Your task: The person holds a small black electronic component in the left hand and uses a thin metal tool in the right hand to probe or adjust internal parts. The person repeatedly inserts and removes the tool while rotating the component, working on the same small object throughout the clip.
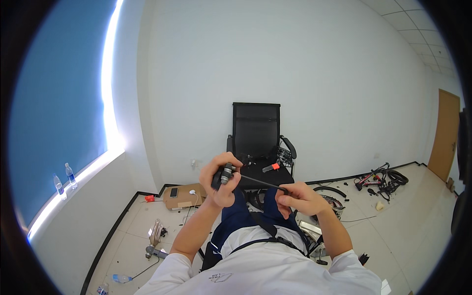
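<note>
My left hand (222, 191), raised in front of the chair, is closed round a small black-and-grey part (226, 173) with a ringed, cylindrical metal end. From beside this part a thin dark rod or cable (261, 182) slants down to the right. Its other end sits in the fingers of my right hand (304, 199), which are pinched together over my right thigh. Whether the thin piece is fixed into the part cannot be made out, as my left fingers hide that spot.
A black office chair (256, 125) faces me, with an orange-and-grey item (271, 167) on its seat. On the floor lie a cardboard box (183, 196), metal bicycle parts (155, 233) and, at right, a heap of bicycle pieces (381, 181). Bottles (71, 175) stand on the windowsill.
</note>
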Available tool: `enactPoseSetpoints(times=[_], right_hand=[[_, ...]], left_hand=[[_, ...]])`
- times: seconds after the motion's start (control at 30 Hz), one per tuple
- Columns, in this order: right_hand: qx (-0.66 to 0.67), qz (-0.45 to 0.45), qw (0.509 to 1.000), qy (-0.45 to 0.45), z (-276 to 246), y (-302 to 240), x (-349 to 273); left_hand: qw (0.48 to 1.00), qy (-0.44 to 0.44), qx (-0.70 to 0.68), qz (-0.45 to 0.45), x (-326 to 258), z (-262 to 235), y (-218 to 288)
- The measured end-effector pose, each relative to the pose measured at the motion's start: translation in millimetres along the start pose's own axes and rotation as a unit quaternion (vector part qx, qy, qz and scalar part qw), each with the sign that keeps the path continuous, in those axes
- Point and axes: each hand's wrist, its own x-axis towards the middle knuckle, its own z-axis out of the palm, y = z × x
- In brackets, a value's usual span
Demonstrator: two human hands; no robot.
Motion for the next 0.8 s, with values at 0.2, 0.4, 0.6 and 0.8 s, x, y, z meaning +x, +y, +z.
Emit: enactPoseSetpoints(times=[0.2,0.4,0.6,0.8], right_hand=[[-0.047,-0.005,0.998,0.042,6.9,3.7,6.6],[-0.16,-0.024,0.983,0.084,4.9,1.2,5.5],[-0.277,-0.066,0.942,0.178,7.9,-4.7,8.5],[-0.18,-0.061,0.976,0.11,-3.9,3.2,3.8]], left_hand=[[1.0,-0.006,0.006,-0.018,3.8,-4.6,-0.7],[0.978,0.034,-0.07,-0.191,10.1,4.6,9.4],[0.936,0.06,-0.174,-0.299,8.8,8.7,-8.1],[0.979,0.068,-0.072,-0.178,9.6,5.3,7.3]])
